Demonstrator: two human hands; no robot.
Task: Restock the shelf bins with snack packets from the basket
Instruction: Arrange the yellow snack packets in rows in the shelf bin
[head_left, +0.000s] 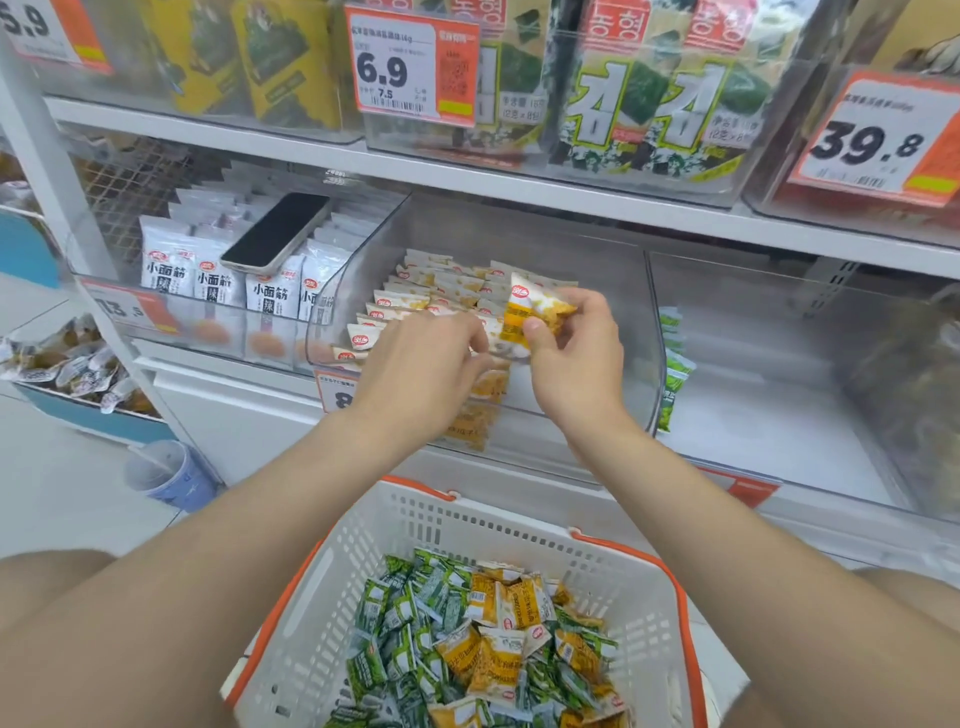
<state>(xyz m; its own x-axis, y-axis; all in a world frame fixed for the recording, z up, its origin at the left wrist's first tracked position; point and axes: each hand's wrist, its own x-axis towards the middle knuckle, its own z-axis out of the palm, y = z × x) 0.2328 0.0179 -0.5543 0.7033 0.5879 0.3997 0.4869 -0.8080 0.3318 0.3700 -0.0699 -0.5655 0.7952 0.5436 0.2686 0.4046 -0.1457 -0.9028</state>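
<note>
1. Packet (535, 306), yellow-and-white, is pinched betw. thumb and fingertips of the right hand (576, 358), held just above the rows in the mid bin (613, 270).
2. Handling, my guess: light, soft, crinkly film w/ some air inside. Prob. slippery, and the contents may crush. Best taken by a sealed edge or corner, not squeezed at the middle.
3. Left hand (421, 364) sits w/ fingers curled down on the front rows of the same bin. Can't tell if it grips a packet or only steadies them.
4. Mid bin is clear plastic, w/ matching yellow packets standing in neat rows along its left side.
5. Basket (467, 514) sits below the arms, white w/ orange rim. It holds a loose heap of green packets (395, 623) mixed w/ yellow ones (498, 665).
6. Left bin (104, 270) holds white packets (171, 270) upright, w/ a phone (278, 234) lying on top of them.
7. Right bin (779, 338) shows a green row (675, 374) against its left wall. The far side is too blurred to read.
</note>
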